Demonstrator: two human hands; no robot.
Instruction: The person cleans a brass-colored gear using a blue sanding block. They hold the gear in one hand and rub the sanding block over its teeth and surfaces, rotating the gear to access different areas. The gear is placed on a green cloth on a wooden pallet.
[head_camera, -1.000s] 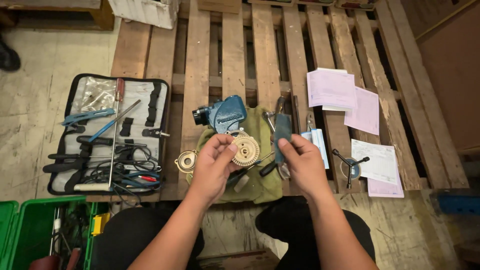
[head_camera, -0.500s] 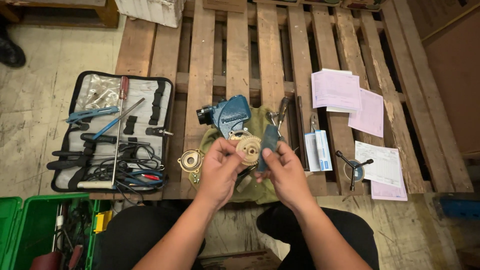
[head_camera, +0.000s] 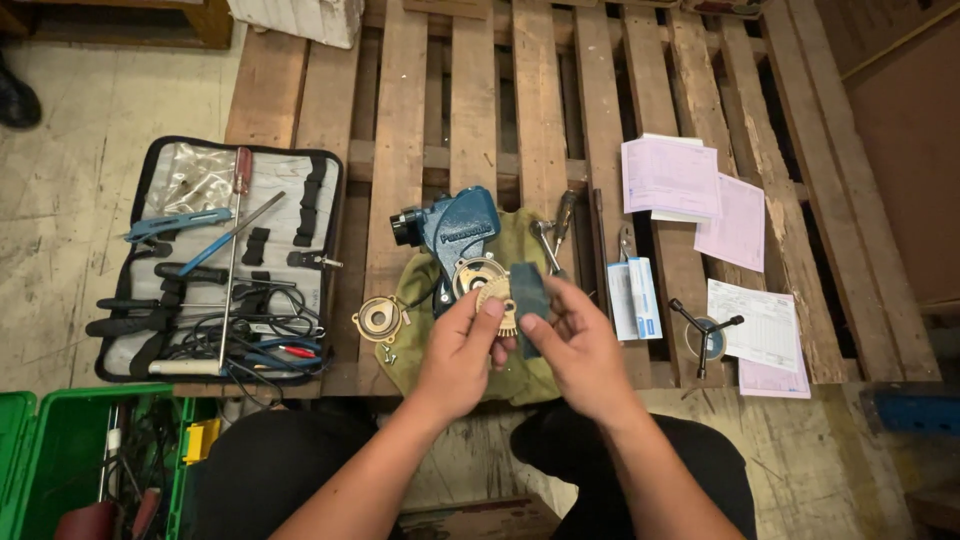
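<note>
My left hand (head_camera: 462, 352) holds a round brass-coloured gear-like disc (head_camera: 495, 299) by its edge. My right hand (head_camera: 572, 345) presses a dark teal rectangular pad (head_camera: 529, 294) against that disc. Both hands hover over an olive green cloth (head_camera: 513, 245) on a wooden pallet (head_camera: 472, 110). Just beyond them on the cloth lies a blue power tool body (head_camera: 455, 232) with an open round housing (head_camera: 473, 274). A second round brass cover (head_camera: 379, 320) rests on the pallet left of my left hand.
An open black tool roll (head_camera: 215, 258) with screwdrivers, pliers and cables lies at left. A green toolbox (head_camera: 55, 460) sits bottom left. Pink and white papers (head_camera: 700, 195), a small booklet (head_camera: 633, 298) and a three-armed metal tool (head_camera: 704, 330) lie at right. Wrenches (head_camera: 551, 240) rest behind the cloth.
My right hand has brought the teal pad leftward from beside the disc onto the disc in my left hand. The hands have come together over the cloth.
</note>
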